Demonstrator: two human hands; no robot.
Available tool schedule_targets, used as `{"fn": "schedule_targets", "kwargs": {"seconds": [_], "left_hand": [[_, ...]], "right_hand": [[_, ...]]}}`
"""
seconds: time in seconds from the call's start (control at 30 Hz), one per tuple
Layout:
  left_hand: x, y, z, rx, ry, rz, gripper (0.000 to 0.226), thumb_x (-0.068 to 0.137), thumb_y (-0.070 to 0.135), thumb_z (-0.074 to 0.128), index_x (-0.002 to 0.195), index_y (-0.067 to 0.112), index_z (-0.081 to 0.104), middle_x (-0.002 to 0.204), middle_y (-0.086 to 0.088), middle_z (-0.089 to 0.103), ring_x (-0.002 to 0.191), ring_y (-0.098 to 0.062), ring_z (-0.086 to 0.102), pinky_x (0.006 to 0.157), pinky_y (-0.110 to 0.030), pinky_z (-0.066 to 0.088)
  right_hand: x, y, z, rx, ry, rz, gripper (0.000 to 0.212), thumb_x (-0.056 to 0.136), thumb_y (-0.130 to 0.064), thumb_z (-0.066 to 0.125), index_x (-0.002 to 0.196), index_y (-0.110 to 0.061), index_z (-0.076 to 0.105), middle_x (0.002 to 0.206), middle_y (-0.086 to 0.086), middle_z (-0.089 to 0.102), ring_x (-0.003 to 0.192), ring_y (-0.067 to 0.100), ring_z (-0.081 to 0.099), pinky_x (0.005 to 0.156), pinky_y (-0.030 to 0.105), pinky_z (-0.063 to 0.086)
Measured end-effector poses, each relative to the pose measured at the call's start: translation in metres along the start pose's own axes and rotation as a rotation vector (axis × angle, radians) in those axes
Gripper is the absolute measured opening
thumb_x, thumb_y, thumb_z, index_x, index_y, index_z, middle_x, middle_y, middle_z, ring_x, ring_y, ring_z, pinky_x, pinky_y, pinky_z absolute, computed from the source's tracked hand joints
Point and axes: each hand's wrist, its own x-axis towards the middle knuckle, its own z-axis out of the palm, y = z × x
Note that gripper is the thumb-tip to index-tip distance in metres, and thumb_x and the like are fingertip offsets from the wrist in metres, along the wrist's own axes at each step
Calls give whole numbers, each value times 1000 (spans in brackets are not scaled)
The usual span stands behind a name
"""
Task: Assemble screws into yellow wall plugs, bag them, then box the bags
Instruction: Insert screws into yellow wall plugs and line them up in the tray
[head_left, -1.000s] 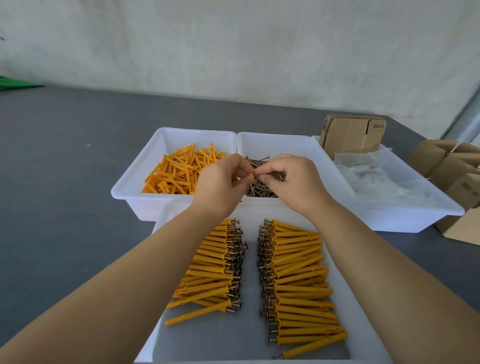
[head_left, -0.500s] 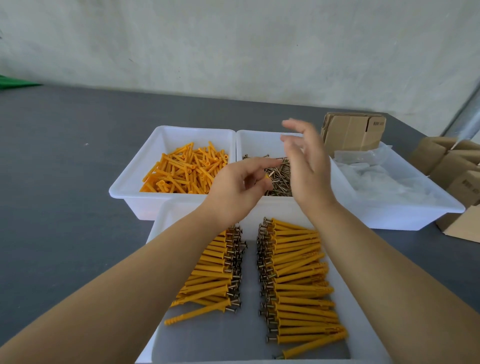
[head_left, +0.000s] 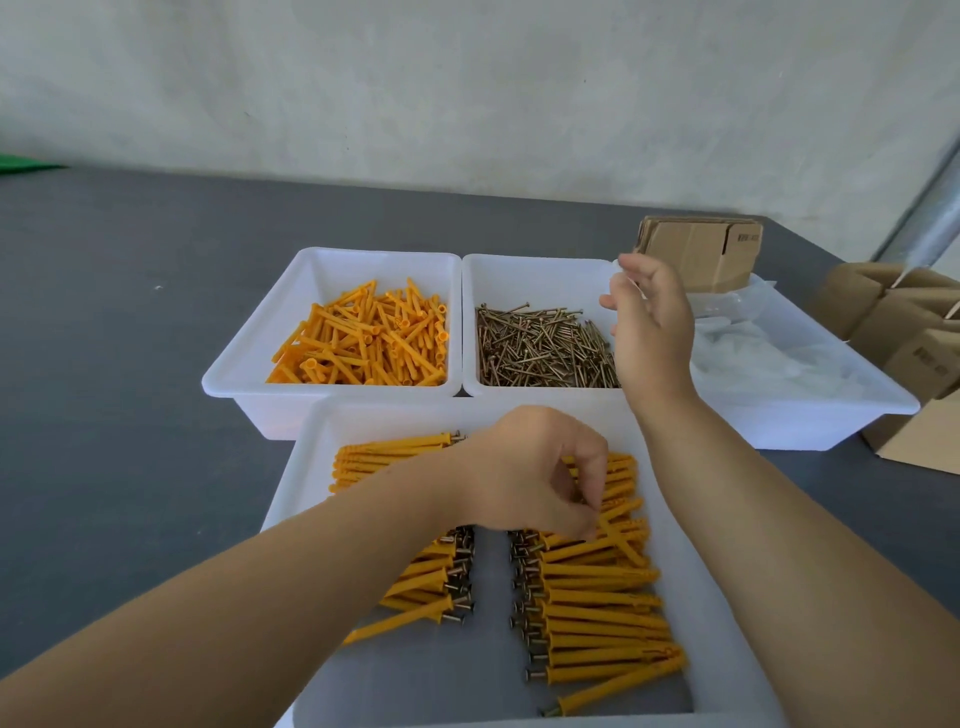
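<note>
Grey surface (head_left: 130, 364) carries four white trays. Near tray (head_left: 311, 467) holds the finished work: two rows of yellow plugs with screws seated, heads facing the middle gap. Left row (head_left: 415, 587) partly hidden under the forearm, exact count not possible; right row (head_left: 602, 597) roughly two dozen.

Far-left tray (head_left: 249, 358): loose empty plugs (head_left: 363, 338), several dozen, too heaped to count. Middle tray (head_left: 470, 322): loose screws (head_left: 540, 348), well over a hundred by the look. Right tray (head_left: 883, 395): clear bags (head_left: 769, 358), a flat pile, number unclear. One stack of flat cartons (head_left: 701, 249) behind it; at least three folded boxes (head_left: 909, 332) at the right edge.

Progress, as judged: assembly well under way, stock far from used up. No bag filled, no box packed in sight; both later stages remain.

Left hand (head_left: 535, 478) low over the right row, fingers curled and pinching at a plug there. Right hand (head_left: 649, 322) raised over the screws, fingers loose, holding nothing visible.
</note>
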Motion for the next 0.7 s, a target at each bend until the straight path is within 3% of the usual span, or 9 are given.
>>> {"fn": "schedule_targets", "kwargs": {"seconds": [0.1, 0.2, 0.3, 0.43, 0.53, 0.63, 0.7], "left_hand": [[0, 4, 3, 231, -65, 30, 11, 77, 3, 77, 77, 11, 70, 85, 0, 70, 74, -11, 66, 68, -23, 54], [0, 6, 2, 384, -103, 43, 8, 78, 12, 77, 79, 16, 70, 87, 6, 68, 81, -8, 60, 74, -25, 51], [1, 3, -1, 442, -73, 7, 19, 77, 38, 82, 78, 21, 73, 87, 12, 63, 86, -6, 53, 76, -26, 45], [3, -11, -13, 454, 185, 23, 24, 85, 38, 75, 76, 16, 73, 86, 3, 63, 86, -13, 56, 78, -26, 41], [5, -27, -31, 564, 440, -63, 15, 91, 31, 68, 89, 18, 74, 96, 1, 63, 95, -16, 56, 84, -35, 49], [3, -43, -52, 632, 652, -262, 16, 95, 27, 61, 101, 18, 73, 111, -3, 62, 107, -24, 55, 85, -41, 52], [0, -54, -65, 675, 651, -470, 22, 98, 29, 54, 109, 18, 70, 120, -6, 58, 109, -28, 54, 84, -45, 53]], "right_hand": [[2, 3, 0, -12, -11, -6, 27, 97, -28, 54, 122, -24, 61, 121, -15, 59, 94, 10, 67, 90, 36, 53], [5, 8, 1, -44, -32, -11, 25, 96, -25, 56, 119, -24, 64, 100, -22, 61, 80, -8, 62, 79, 19, 48], [6, 13, 1, -216, -143, -16, 22, 95, -26, 57, 114, -25, 67, 104, -19, 65, 88, -5, 59, 85, 24, 47], [6, 19, 4, -712, -465, -27, 22, 96, -24, 52, 99, -18, 72, 102, -1, 71, 96, 22, 63, 84, 36, 52], [9, 19, 7, -964, -727, 74, 31, 100, -33, 45, 98, -17, 71, 104, 5, 70, 99, 28, 63, 83, 40, 52], [14, 13, 13, -1078, -924, 207, 48, 105, -43, 32, 130, -14, 62, 138, 10, 57, 125, 30, 52, 102, 40, 41], [16, 8, 15, -1087, -1001, 255, 51, 107, -41, 28, 140, -10, 52, 151, 13, 45, 134, 30, 44, 104, 37, 34]]}}
